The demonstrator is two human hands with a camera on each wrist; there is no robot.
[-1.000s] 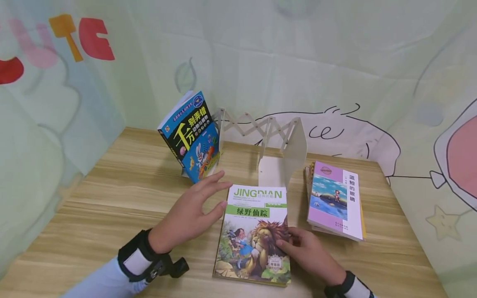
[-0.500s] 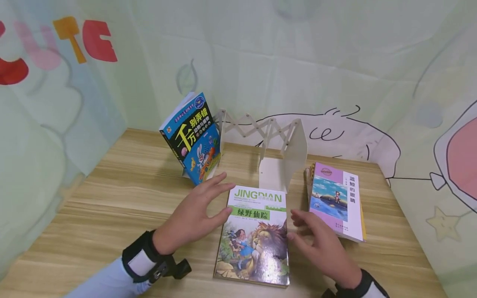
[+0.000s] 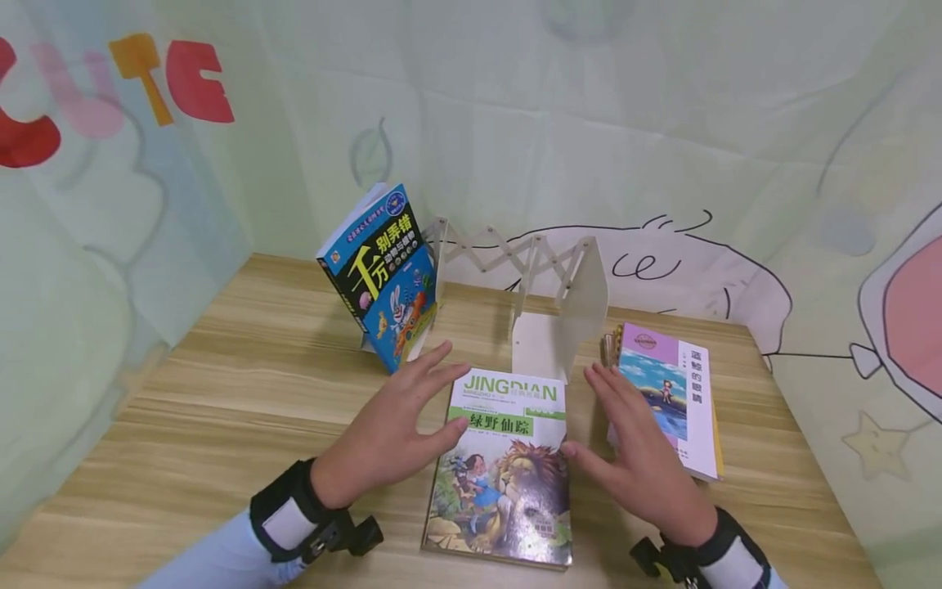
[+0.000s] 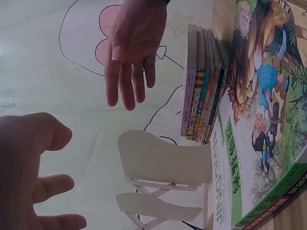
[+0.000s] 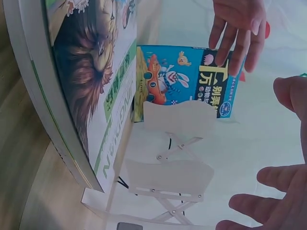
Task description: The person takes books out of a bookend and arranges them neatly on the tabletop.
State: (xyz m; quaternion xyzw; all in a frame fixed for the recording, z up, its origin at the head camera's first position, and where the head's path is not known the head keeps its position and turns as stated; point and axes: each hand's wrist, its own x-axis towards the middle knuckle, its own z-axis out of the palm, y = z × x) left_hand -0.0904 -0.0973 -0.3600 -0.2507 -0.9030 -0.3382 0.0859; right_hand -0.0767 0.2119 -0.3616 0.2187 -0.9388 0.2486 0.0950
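A book with a lion and a girl on its cover (image 3: 500, 474) lies flat on top of a small stack on the table. To its left, my left hand (image 3: 393, 429) hangs in the air with fingers spread, holding nothing. My right hand (image 3: 640, 458) is raised on the other side, fingers straight and palm turned inward. Both wrist views show the hands apart from the cover; the left wrist view shows more spines under the lion book (image 4: 264, 110). Behind the stack stands a cream expandable bookend (image 3: 585, 294), with a blue book (image 3: 386, 278) upright and leaning at its left end.
At the right lies a stack of several thin books, a purple-and-white one (image 3: 695, 409) on top, partly covered by my right hand in the head view. The wood-grain table (image 3: 243, 393) meets a printed cloth backdrop (image 3: 471, 123) at the back and sides.
My right hand has let go of the lion book's right edge and moved up and to the right, its fingers straightening. The left hand has barely moved. The books stay in place.
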